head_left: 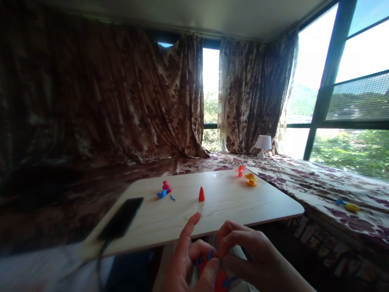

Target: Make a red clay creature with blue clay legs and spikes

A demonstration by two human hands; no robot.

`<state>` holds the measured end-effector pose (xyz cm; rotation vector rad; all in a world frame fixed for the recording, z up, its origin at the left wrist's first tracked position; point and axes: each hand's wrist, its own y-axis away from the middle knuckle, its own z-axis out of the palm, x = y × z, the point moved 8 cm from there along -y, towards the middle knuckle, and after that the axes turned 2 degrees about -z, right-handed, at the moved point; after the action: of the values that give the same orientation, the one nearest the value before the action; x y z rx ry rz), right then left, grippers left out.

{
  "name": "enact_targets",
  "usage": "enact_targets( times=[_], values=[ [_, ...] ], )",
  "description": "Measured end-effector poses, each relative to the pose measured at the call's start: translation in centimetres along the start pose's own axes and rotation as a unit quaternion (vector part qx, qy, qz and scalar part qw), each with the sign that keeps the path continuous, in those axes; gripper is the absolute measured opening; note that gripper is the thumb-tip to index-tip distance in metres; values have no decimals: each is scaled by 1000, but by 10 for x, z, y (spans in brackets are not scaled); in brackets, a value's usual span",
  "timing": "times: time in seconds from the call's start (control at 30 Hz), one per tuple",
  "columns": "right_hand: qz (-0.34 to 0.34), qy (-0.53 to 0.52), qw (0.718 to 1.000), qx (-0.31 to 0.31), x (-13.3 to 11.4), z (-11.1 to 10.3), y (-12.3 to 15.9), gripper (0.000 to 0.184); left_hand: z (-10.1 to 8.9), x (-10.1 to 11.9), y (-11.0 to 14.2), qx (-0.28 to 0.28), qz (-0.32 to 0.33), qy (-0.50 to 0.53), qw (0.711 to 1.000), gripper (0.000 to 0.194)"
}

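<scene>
My left hand [190, 261] is at the near edge of the table, its index finger pointing up while the thumb and other fingers grip a red clay-like piece with blue strips [221, 280]. Close against it, my right hand [247, 247] has thumb and fingers pinched together at the piece; what lies between those fingertips is hidden. Beyond my hands a small red cone [201, 194] stands upright on the light wooden table [221, 202]. To its left are a dark pink lump [166, 186], a blue piece [162, 193] and a thin blue sliver [173, 197].
A black phone-like slab [121, 219] with a cable lies at the table's left. At the far right corner stand a coral-red figure [240, 170] and a yellow-orange one [251, 180]. A blue-and-yellow item [351, 207] and a white lamp [263, 142] are on the flowered cover.
</scene>
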<state>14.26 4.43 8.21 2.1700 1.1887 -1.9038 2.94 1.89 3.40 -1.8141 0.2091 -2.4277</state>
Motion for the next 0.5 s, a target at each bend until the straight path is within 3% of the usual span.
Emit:
enact_targets(
  times=[0.17,0.33,0.5],
  values=[
    [-3,10,1000,-3,1,0,4,12,-2,-1,1,18,-11,-10,1000,85],
    [-16,18,1000,-17,-4,2,4,4,-3,2,1,27,-6,-21,999,89],
    [-41,52,998,7,-10,1,1,7,-9,4,2,55,-11,-47,997,86]
  ],
)
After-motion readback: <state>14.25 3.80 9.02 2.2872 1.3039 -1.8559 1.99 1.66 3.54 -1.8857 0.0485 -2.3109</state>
